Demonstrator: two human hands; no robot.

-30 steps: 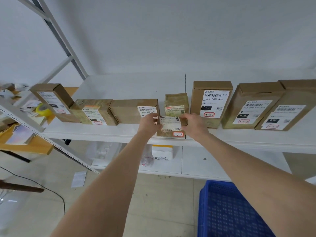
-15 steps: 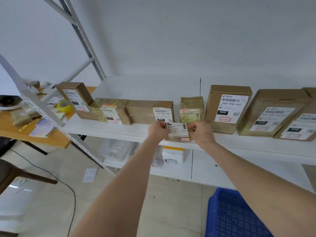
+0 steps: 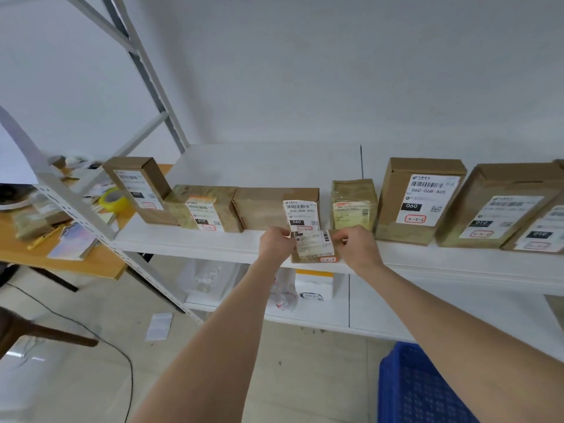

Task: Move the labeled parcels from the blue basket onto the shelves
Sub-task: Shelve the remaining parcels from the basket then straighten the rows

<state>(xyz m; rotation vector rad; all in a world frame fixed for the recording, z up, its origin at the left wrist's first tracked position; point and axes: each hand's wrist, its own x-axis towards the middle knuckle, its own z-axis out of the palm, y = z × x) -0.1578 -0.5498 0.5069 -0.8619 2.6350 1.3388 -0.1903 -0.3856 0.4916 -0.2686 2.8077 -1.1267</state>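
Both hands are reaching up to the upper shelf (image 3: 244, 166) and holding one small parcel (image 3: 314, 250) between them. The left hand (image 3: 276, 244) is pinching its left edge and the right hand (image 3: 358, 247) is gripping its right edge, fingers curled onto the cardboard. The small parcel is standing upright at the shelf's front lip, its white label and a red-ringed handwritten tag facing the camera. Whether its base is resting on the board or hanging just above it, I cannot tell. It is sitting in front of the gap between the 060 box (image 3: 268, 209) and a tape-wrapped parcel (image 3: 354, 203).

More parcels are lining the same shelf: a tall box (image 3: 137, 187) at the far left, a 010 box (image 3: 204, 209) touching it, and to the right a box marked 060-068-A05 (image 3: 421, 199), followed by a wide box (image 3: 500, 209).

The blue basket (image 3: 421, 389) is sitting on the floor at the lower right, partly under the right forearm — what it is holding is not showing. Left of the rack, a wooden tabletop (image 3: 91, 264) is carrying a yellow tape roll (image 3: 114, 199) and loose papers. On the lower shelf (image 3: 381, 312) a white box with a yellow top (image 3: 314, 285) is standing.
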